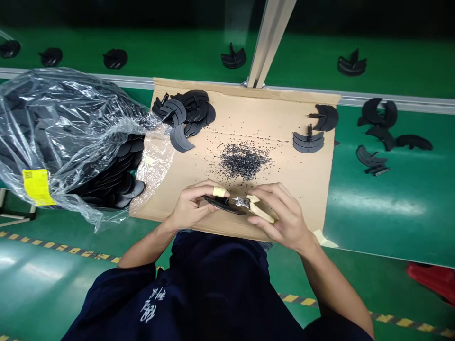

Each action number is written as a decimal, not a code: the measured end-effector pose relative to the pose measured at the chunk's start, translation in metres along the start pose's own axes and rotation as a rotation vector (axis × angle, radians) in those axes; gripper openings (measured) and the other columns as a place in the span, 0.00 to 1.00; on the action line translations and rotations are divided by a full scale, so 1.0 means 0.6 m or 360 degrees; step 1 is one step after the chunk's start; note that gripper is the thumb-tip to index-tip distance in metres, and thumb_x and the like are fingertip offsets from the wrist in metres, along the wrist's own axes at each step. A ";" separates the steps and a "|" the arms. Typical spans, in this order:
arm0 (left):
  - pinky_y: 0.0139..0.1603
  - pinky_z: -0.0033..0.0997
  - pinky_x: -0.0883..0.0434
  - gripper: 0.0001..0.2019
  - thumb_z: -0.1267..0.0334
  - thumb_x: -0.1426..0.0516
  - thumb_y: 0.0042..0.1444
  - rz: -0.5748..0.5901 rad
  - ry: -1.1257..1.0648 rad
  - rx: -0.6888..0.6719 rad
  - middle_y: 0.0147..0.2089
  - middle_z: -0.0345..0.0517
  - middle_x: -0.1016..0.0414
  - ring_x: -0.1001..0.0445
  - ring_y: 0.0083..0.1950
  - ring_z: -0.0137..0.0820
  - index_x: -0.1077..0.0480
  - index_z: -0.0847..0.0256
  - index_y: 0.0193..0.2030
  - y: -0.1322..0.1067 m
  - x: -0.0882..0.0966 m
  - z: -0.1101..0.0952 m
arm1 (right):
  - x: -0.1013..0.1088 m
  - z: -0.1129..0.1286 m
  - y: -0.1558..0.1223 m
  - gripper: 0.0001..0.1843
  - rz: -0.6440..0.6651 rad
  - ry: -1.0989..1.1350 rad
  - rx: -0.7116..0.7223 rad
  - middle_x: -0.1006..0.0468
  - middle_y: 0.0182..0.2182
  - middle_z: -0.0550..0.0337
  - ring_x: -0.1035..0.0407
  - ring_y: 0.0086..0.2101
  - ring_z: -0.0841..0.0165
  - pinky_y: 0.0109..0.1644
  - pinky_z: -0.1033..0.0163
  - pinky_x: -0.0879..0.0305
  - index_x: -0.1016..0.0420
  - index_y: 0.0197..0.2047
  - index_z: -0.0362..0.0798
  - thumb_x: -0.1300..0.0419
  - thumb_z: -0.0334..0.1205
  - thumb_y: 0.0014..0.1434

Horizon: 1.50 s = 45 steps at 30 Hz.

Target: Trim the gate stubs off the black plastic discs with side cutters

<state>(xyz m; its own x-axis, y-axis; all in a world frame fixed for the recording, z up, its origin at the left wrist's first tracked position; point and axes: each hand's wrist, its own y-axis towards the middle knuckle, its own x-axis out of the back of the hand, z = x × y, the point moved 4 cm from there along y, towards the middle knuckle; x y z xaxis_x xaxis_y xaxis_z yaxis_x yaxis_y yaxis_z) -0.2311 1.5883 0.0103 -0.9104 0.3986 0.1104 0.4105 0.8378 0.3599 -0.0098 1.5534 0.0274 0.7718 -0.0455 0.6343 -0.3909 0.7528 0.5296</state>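
Note:
My left hand (195,204) is closed round a black curved plastic part (227,205), with a strip of pale tape on one finger. In my right hand (280,213) are pliers-like cutters (261,209), their handles wrapped in pale tape. The metal jaws of the cutters meet the plastic part at its upper edge. Just beyond my hands lies a heap of small black clippings (243,160) on a cardboard sheet (284,177). A pile of similar black parts (192,111) rests at the cardboard's far left, and two more parts (308,141) lie on its right side.
A clear plastic bag (71,109) full of black parts lies open on the left, bearing a yellow label (37,187). Several loose parts (378,113) sit on the green table (384,203) at right. A metal post (270,42) rises behind the cardboard; more parts lie beyond it.

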 end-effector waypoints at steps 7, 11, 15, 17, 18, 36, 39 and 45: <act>0.45 0.31 0.20 0.10 0.60 0.34 0.63 -0.0031 0.0079 -0.0029 0.43 0.53 0.16 0.17 0.45 0.34 0.17 0.58 0.50 -0.003 -0.004 -0.005 | -0.009 0.005 -0.001 0.27 0.0015 -0.0101 0.0078 0.20 0.46 0.41 0.27 0.40 0.58 0.41 0.53 0.25 0.30 0.62 0.40 0.44 0.54 0.72; 0.43 0.30 0.19 0.10 0.61 0.34 0.63 -0.0050 0.0129 -0.0062 0.42 0.53 0.15 0.17 0.43 0.33 0.17 0.58 0.50 -0.006 -0.003 -0.007 | -0.004 0.013 -0.003 0.26 0.0057 -0.0290 0.0129 0.19 0.42 0.45 0.29 0.37 0.60 0.40 0.55 0.28 0.29 0.62 0.40 0.45 0.53 0.73; 0.42 0.28 0.18 0.11 0.62 0.34 0.63 -0.0027 0.0175 -0.0133 0.42 0.53 0.15 0.16 0.42 0.32 0.17 0.57 0.51 -0.005 -0.004 -0.012 | 0.001 0.022 -0.003 0.22 0.0145 -0.0474 0.0162 0.18 0.39 0.48 0.30 0.35 0.62 0.37 0.58 0.32 0.27 0.59 0.40 0.42 0.50 0.72; 0.41 0.27 0.18 0.10 0.63 0.34 0.63 -0.0008 0.0176 -0.0141 0.42 0.52 0.15 0.15 0.41 0.32 0.17 0.58 0.51 -0.005 -0.006 -0.014 | 0.001 0.023 -0.001 0.20 0.0171 -0.0463 0.0140 0.19 0.36 0.51 0.30 0.33 0.64 0.35 0.59 0.34 0.25 0.57 0.42 0.42 0.49 0.73; 0.41 0.27 0.18 0.10 0.64 0.34 0.62 -0.0001 0.0173 -0.0136 0.42 0.52 0.14 0.16 0.41 0.32 0.17 0.58 0.50 -0.004 -0.007 -0.015 | 0.000 0.022 -0.001 0.19 0.0169 -0.0408 0.0124 0.20 0.35 0.52 0.30 0.32 0.65 0.34 0.60 0.34 0.25 0.55 0.42 0.42 0.48 0.73; 0.65 0.44 0.28 0.20 0.52 0.45 0.69 -0.0008 0.1477 0.0055 0.56 0.56 0.19 0.23 0.59 0.44 0.23 0.64 0.57 0.309 0.261 0.006 | 0.046 -0.093 -0.038 0.22 -0.0123 -0.1014 -0.0346 0.20 0.39 0.47 0.30 0.38 0.54 0.39 0.52 0.35 0.26 0.57 0.46 0.49 0.53 0.74; 0.68 0.45 0.31 0.20 0.59 0.42 0.64 -0.0047 0.1811 0.0266 0.60 0.56 0.21 0.25 0.63 0.45 0.25 0.65 0.59 0.400 0.299 0.052 | 0.038 -0.110 -0.069 0.22 -0.0154 -0.1055 -0.0432 0.20 0.40 0.47 0.30 0.39 0.54 0.40 0.53 0.36 0.26 0.55 0.45 0.49 0.53 0.74; 0.67 0.40 0.29 0.16 0.69 0.37 0.52 -0.0031 0.2009 0.0509 0.53 0.54 0.16 0.22 0.60 0.46 0.20 0.65 0.49 0.487 0.309 0.111 | 0.036 -0.120 -0.110 0.21 -0.0332 -0.1100 -0.0487 0.22 0.43 0.44 0.29 0.43 0.52 0.44 0.50 0.32 0.28 0.57 0.45 0.47 0.52 0.72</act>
<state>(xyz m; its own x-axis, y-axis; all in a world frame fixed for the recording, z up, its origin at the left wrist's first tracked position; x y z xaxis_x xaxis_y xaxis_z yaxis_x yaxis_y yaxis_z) -0.2767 1.9319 0.0745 -0.2635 -0.0916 0.9603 0.2314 0.9604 0.1552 0.0686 1.5504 -0.0347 0.2875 -0.5288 0.7986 -0.0391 0.8266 0.5614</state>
